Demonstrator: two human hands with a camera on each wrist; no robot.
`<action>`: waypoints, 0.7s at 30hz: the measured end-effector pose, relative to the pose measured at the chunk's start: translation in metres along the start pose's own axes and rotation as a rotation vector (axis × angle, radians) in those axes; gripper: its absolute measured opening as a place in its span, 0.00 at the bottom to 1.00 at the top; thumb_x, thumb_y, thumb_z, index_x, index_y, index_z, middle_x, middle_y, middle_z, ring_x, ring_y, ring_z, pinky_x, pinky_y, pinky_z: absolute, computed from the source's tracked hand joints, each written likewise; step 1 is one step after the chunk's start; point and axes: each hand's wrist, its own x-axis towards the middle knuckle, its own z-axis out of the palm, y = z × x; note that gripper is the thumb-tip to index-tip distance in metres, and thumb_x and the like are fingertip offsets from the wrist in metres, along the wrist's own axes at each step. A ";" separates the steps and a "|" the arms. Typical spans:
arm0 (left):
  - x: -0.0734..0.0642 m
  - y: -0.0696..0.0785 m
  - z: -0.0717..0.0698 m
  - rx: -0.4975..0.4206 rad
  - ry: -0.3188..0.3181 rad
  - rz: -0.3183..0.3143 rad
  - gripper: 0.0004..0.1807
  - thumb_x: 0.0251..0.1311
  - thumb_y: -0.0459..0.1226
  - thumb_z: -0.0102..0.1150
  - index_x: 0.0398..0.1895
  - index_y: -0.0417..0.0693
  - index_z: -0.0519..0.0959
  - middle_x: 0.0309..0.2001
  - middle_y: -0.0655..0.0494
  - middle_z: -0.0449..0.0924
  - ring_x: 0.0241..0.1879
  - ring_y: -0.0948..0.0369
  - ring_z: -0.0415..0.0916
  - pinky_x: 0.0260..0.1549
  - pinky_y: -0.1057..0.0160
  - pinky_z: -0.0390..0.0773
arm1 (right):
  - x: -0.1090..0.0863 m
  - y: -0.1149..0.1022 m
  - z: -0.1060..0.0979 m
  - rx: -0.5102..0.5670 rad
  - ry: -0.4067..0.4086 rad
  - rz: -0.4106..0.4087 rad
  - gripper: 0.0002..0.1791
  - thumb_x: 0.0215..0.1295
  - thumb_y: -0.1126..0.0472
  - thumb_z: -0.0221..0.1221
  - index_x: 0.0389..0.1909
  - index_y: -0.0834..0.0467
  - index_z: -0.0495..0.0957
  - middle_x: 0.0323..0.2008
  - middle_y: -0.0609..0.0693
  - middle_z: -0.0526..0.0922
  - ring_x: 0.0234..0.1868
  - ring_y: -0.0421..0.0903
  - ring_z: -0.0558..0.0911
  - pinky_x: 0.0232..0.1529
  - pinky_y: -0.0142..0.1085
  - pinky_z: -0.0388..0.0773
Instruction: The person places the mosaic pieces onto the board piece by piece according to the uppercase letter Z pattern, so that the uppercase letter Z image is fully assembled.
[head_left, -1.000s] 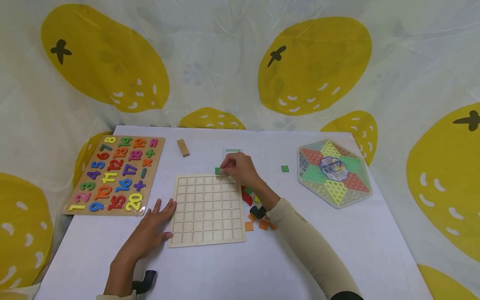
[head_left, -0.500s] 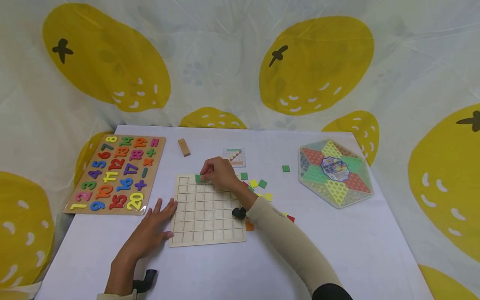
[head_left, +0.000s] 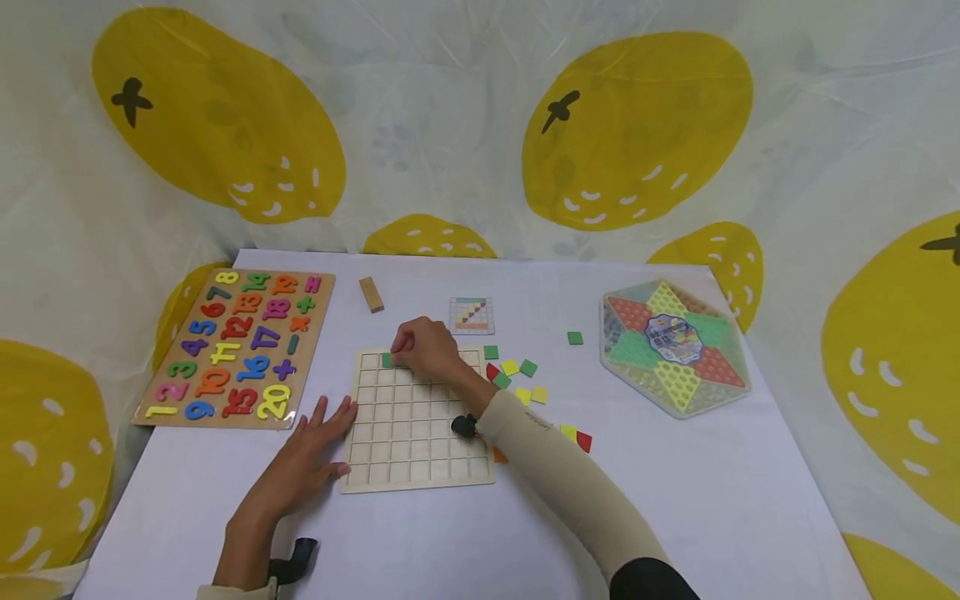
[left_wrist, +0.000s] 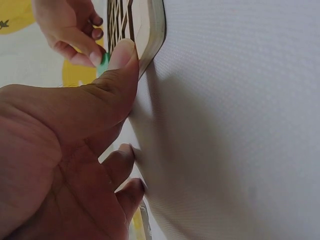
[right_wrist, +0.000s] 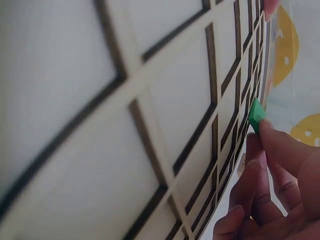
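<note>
A wooden grid board with square cells lies on the table. My right hand pinches a green square tile between thumb and fingers over the far row of cells, toward the left. In the right wrist view the tile is tilted close to the grid, and the fingers of the right hand hold its edge. My left hand rests at the board's left edge with its fingers spread. Seen from the left wrist, the left thumb touches the board's edge.
Several green, yellow and red tiles lie right of the board, some hidden by the right sleeve. A pattern card and a wooden block lie behind it. A number puzzle is at left, a hexagonal star game box at right.
My right hand has carried the green tile leftward from the board's far edge to a cell near the far left corner. The pattern card is uncovered. The left hand stays put.
</note>
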 end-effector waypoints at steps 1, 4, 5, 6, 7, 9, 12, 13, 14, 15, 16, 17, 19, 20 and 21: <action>0.000 0.000 0.000 0.002 0.003 0.004 0.54 0.55 0.34 0.78 0.84 0.54 0.60 0.84 0.54 0.54 0.87 0.39 0.35 0.81 0.30 0.39 | 0.001 -0.001 0.001 -0.009 -0.002 0.004 0.08 0.64 0.58 0.75 0.29 0.48 0.86 0.26 0.41 0.85 0.31 0.38 0.81 0.33 0.31 0.74; 0.000 -0.001 0.001 -0.003 0.005 0.003 0.54 0.55 0.34 0.78 0.84 0.54 0.60 0.84 0.54 0.54 0.87 0.39 0.35 0.82 0.30 0.39 | 0.003 -0.003 0.003 -0.043 -0.006 0.009 0.08 0.65 0.57 0.75 0.29 0.48 0.85 0.27 0.41 0.85 0.31 0.38 0.81 0.32 0.31 0.74; 0.000 -0.001 0.001 -0.005 0.001 0.001 0.54 0.55 0.34 0.78 0.84 0.54 0.60 0.84 0.54 0.54 0.87 0.39 0.35 0.82 0.30 0.39 | 0.003 -0.004 0.003 -0.058 -0.007 0.010 0.08 0.65 0.57 0.75 0.28 0.47 0.85 0.26 0.40 0.85 0.30 0.38 0.81 0.31 0.31 0.74; 0.000 -0.001 0.001 -0.008 -0.001 -0.004 0.54 0.55 0.34 0.78 0.84 0.55 0.59 0.84 0.55 0.54 0.87 0.40 0.34 0.82 0.31 0.38 | 0.004 -0.005 0.004 -0.068 -0.009 0.014 0.08 0.65 0.56 0.74 0.28 0.47 0.85 0.26 0.40 0.85 0.30 0.38 0.81 0.30 0.31 0.74; 0.000 0.000 0.001 -0.009 -0.002 -0.002 0.54 0.55 0.34 0.78 0.84 0.54 0.59 0.84 0.54 0.54 0.87 0.39 0.34 0.82 0.30 0.38 | 0.004 -0.005 0.004 -0.077 -0.011 0.018 0.09 0.65 0.56 0.74 0.28 0.47 0.85 0.26 0.40 0.85 0.30 0.38 0.81 0.29 0.31 0.74; 0.000 0.000 0.002 -0.012 -0.006 -0.007 0.54 0.56 0.34 0.78 0.84 0.55 0.59 0.85 0.55 0.53 0.87 0.39 0.34 0.82 0.31 0.38 | 0.004 -0.007 0.005 -0.097 -0.016 0.025 0.09 0.65 0.56 0.74 0.28 0.47 0.85 0.26 0.40 0.84 0.30 0.38 0.81 0.28 0.31 0.73; 0.000 0.001 0.002 -0.014 -0.002 -0.006 0.53 0.56 0.34 0.78 0.84 0.55 0.59 0.84 0.54 0.54 0.87 0.39 0.34 0.82 0.30 0.39 | 0.004 -0.007 0.005 -0.126 -0.027 0.028 0.07 0.66 0.55 0.73 0.29 0.47 0.86 0.27 0.41 0.84 0.31 0.39 0.80 0.28 0.32 0.73; 0.000 0.001 0.002 -0.013 -0.003 -0.005 0.53 0.56 0.34 0.78 0.84 0.55 0.59 0.84 0.54 0.54 0.87 0.39 0.34 0.81 0.30 0.39 | 0.003 -0.007 0.004 -0.126 -0.032 0.032 0.06 0.66 0.55 0.73 0.31 0.47 0.86 0.27 0.41 0.84 0.31 0.39 0.80 0.29 0.32 0.74; 0.000 0.001 0.002 -0.014 -0.004 -0.008 0.53 0.56 0.34 0.78 0.84 0.55 0.59 0.84 0.55 0.53 0.87 0.39 0.34 0.82 0.30 0.39 | 0.002 -0.007 0.003 -0.121 -0.038 0.032 0.05 0.67 0.54 0.73 0.33 0.47 0.87 0.28 0.41 0.85 0.32 0.39 0.81 0.30 0.32 0.74; 0.000 0.001 0.002 -0.012 -0.004 -0.005 0.53 0.56 0.34 0.78 0.84 0.55 0.59 0.84 0.54 0.54 0.87 0.39 0.34 0.81 0.30 0.39 | 0.001 -0.007 0.002 -0.111 -0.041 0.031 0.04 0.67 0.54 0.73 0.36 0.48 0.88 0.29 0.41 0.85 0.32 0.39 0.81 0.31 0.32 0.74; 0.000 0.001 0.002 -0.014 -0.003 -0.005 0.53 0.56 0.34 0.78 0.84 0.55 0.60 0.84 0.54 0.54 0.87 0.39 0.34 0.81 0.30 0.39 | 0.000 -0.006 0.000 -0.099 -0.042 0.029 0.04 0.67 0.54 0.73 0.38 0.48 0.88 0.30 0.41 0.85 0.33 0.39 0.81 0.32 0.32 0.75; 0.000 0.001 0.001 -0.013 -0.004 -0.005 0.53 0.56 0.34 0.78 0.84 0.54 0.60 0.84 0.54 0.54 0.87 0.39 0.34 0.81 0.30 0.39 | -0.002 -0.005 -0.001 -0.080 -0.043 0.028 0.06 0.66 0.54 0.74 0.41 0.48 0.88 0.31 0.41 0.85 0.34 0.39 0.81 0.33 0.32 0.75; 0.000 0.001 0.001 -0.006 -0.008 -0.007 0.53 0.56 0.34 0.78 0.84 0.54 0.59 0.85 0.54 0.53 0.87 0.38 0.34 0.81 0.30 0.39 | -0.006 -0.002 -0.006 -0.039 -0.038 0.026 0.09 0.65 0.54 0.74 0.44 0.48 0.88 0.32 0.41 0.86 0.34 0.39 0.82 0.35 0.32 0.76; 0.000 0.001 0.000 -0.004 -0.010 -0.010 0.53 0.56 0.34 0.78 0.84 0.54 0.59 0.85 0.54 0.53 0.87 0.38 0.34 0.81 0.30 0.39 | -0.008 0.000 -0.009 -0.017 -0.031 0.022 0.10 0.65 0.54 0.75 0.45 0.48 0.88 0.32 0.41 0.86 0.35 0.40 0.82 0.35 0.32 0.76; 0.000 0.000 0.000 0.000 -0.011 -0.013 0.53 0.56 0.34 0.78 0.84 0.54 0.59 0.85 0.54 0.53 0.87 0.39 0.34 0.82 0.30 0.38 | -0.010 0.002 -0.012 0.005 -0.023 0.019 0.10 0.65 0.55 0.75 0.45 0.48 0.88 0.32 0.41 0.86 0.35 0.40 0.82 0.35 0.33 0.76</action>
